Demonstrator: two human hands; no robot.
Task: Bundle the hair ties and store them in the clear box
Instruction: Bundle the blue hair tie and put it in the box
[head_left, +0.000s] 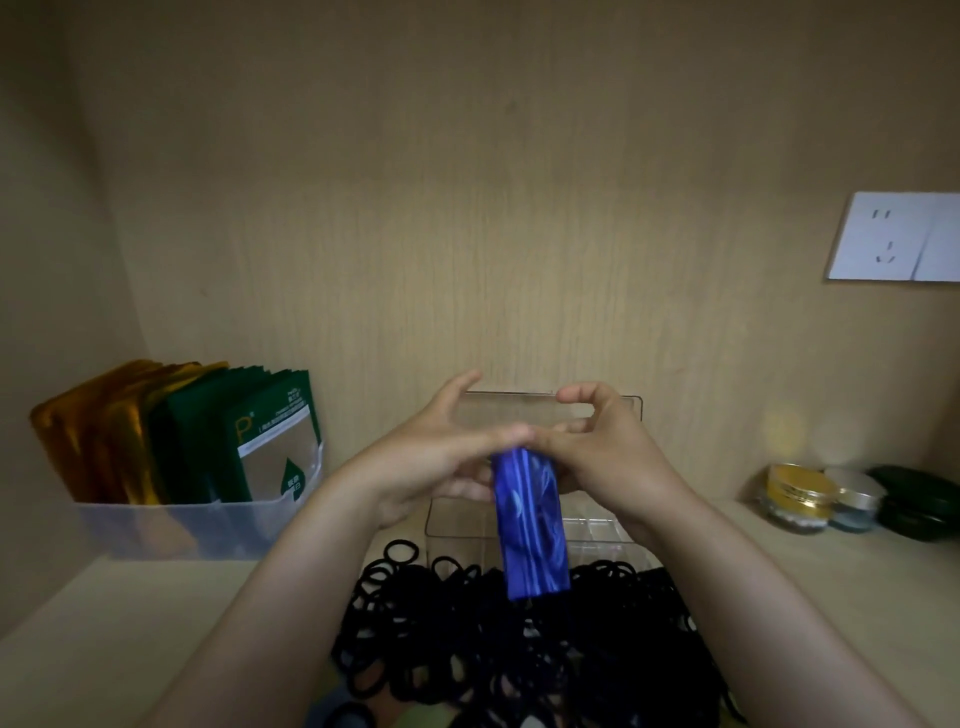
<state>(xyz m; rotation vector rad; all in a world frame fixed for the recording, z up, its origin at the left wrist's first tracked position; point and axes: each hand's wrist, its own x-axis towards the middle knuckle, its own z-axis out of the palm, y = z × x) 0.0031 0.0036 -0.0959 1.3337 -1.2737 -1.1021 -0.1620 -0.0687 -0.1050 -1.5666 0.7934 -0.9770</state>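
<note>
A big heap of black hair ties (493, 639) lies on the shelf in front of me. Behind it stands the clear box (597, 530) with its lid raised against the back wall. Above the box, my left hand (441, 457) and my right hand (608, 452) meet around the upper end of a shiny blue rectangular piece (530, 525), which hangs down toward the heap. The fingers of both hands curl at its top; exactly how they grip is hidden.
A translucent bin (197, 525) with gold and green sachets stands at the left. Small jars (800, 499) and a dark green case (919, 504) sit at the right. A white wall socket (893, 236) is on the back panel.
</note>
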